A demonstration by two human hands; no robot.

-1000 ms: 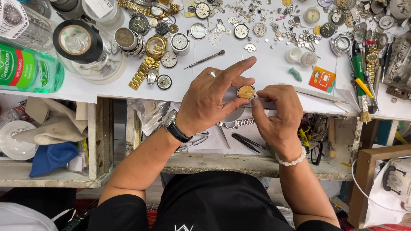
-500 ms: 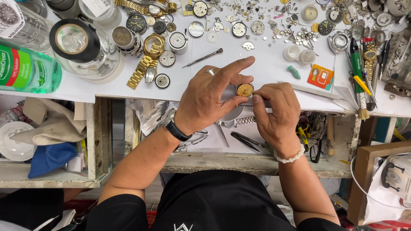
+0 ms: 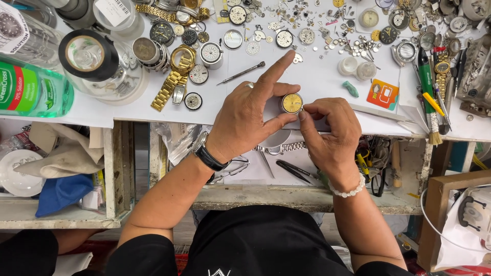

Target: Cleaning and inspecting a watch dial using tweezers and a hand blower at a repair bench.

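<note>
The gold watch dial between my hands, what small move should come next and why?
Probably keep the left hand steady and turn the edge gently with the right hand: the gold watch dial is pinched by the left hand, and the right fingertips sit at its rim.

Glossy, seemingly metal gold watch (image 3: 292,103)

Yellow-dialled watch (image 3: 292,103), green bottle (image 3: 31,87), orange card (image 3: 382,94).

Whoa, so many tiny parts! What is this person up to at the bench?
A person is working on a small round watch piece with a yellow dial. The left hand pinches it between thumb and fingers, index finger raised, while the right hand touches its right edge. Around them the white worktop is strewn with watch dials, a gold bracelet watch and loose parts.
</note>
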